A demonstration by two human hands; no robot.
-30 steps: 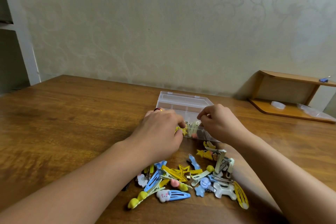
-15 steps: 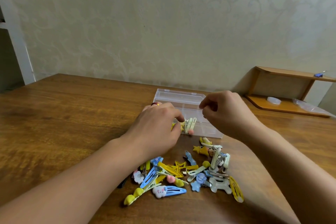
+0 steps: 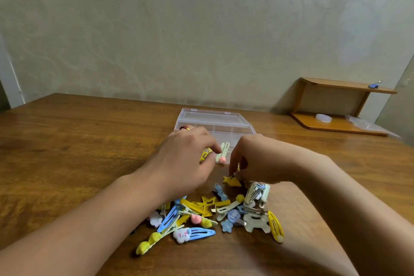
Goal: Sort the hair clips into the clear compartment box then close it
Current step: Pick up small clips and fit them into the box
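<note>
The clear compartment box [image 3: 224, 129] stands open in the middle of the table, its lid [image 3: 209, 115] tilted back. Pale green clips with a pink ball [image 3: 224, 152] lie in a front compartment. My left hand [image 3: 186, 159] is at the box's front left corner, and its thumb and forefinger pinch a yellow hair clip [image 3: 205, 155]. My right hand [image 3: 255, 159] reaches down just in front of the box, its fingertips closing on a yellow star clip [image 3: 232, 181]. A pile of coloured hair clips [image 3: 212, 215] lies nearer to me, between my forearms.
The wooden table [image 3: 78, 145] runs back to a patterned wall. At the far right stands a small wooden shelf [image 3: 340, 105] with a white disc [image 3: 323, 117] and plastic wrap on its base and a blue clip [image 3: 375, 85] on top.
My right hand has dropped from above the box down to the yellow star clip at the pile's far edge. My left hand has stayed at the box's front corner.
</note>
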